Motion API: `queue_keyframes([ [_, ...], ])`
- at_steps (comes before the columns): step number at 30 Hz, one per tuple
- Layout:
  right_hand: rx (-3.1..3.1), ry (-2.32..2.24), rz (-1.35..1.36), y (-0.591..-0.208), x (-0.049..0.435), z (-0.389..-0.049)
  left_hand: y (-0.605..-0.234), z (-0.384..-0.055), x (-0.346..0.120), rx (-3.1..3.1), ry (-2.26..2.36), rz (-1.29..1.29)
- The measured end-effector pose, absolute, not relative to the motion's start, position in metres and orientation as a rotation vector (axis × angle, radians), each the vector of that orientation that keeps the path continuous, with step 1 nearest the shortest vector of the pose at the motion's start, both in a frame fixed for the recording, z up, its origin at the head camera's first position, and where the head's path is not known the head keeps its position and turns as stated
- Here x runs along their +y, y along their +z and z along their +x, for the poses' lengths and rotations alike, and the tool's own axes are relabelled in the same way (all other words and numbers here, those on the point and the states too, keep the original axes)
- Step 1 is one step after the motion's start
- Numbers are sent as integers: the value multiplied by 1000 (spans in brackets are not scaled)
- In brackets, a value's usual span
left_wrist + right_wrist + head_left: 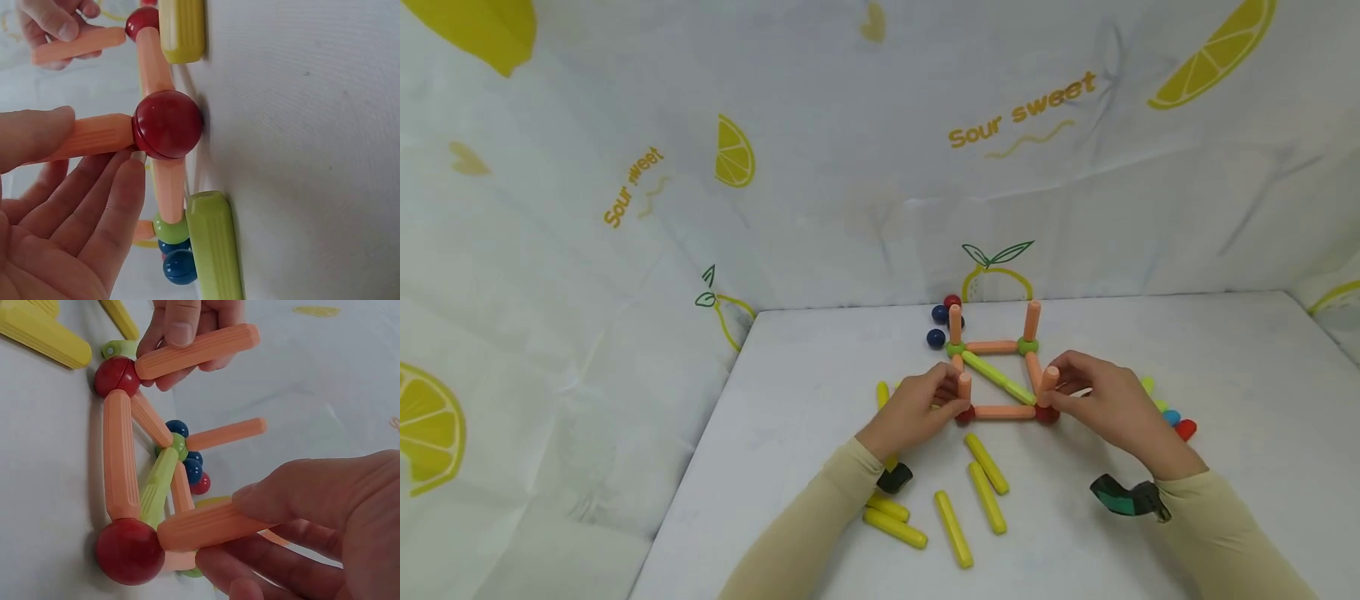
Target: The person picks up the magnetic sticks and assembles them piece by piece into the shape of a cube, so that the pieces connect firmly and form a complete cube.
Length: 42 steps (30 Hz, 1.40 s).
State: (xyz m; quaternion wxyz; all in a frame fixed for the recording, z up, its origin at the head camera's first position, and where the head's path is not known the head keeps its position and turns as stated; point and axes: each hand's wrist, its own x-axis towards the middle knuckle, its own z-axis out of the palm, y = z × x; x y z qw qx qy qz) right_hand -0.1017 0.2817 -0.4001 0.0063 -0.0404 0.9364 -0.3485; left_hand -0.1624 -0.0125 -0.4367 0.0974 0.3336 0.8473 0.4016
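Observation:
A square frame of orange sticks [1004,412] joined by balls lies on the table, with a yellow-green diagonal [998,377] across it. At its near left corner, my left hand [916,410] pinches an upright orange stick [94,136] that meets a red ball [169,125]. My right hand [1105,402] grips the matching orange stick [212,526] at the near right corner, its lower end against another red ball [130,551]. Two more orange sticks stand up from green balls [1027,346] at the far corners, untouched by either hand.
Several yellow sticks [953,528] lie scattered in front of the frame and by the left forearm. Dark blue balls [936,337] and a red ball [952,301] sit behind the far left corner. Blue, red and light green pieces [1185,429] lie partly behind the right hand.

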Motion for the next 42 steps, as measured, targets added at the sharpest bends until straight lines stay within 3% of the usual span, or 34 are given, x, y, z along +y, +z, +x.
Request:
queue_keyframes([
  [32,2886,-1052,-205,-396,291,-104,-425,-177,-20,2463,1005,1033],
  [35,2880,-1069,-202,-396,293,-104,-414,-192,-27,2529,1005,939],
  [42,2858,-1121,-184,-393,294,-102,-414,-261,-20,2689,1004,448],
])
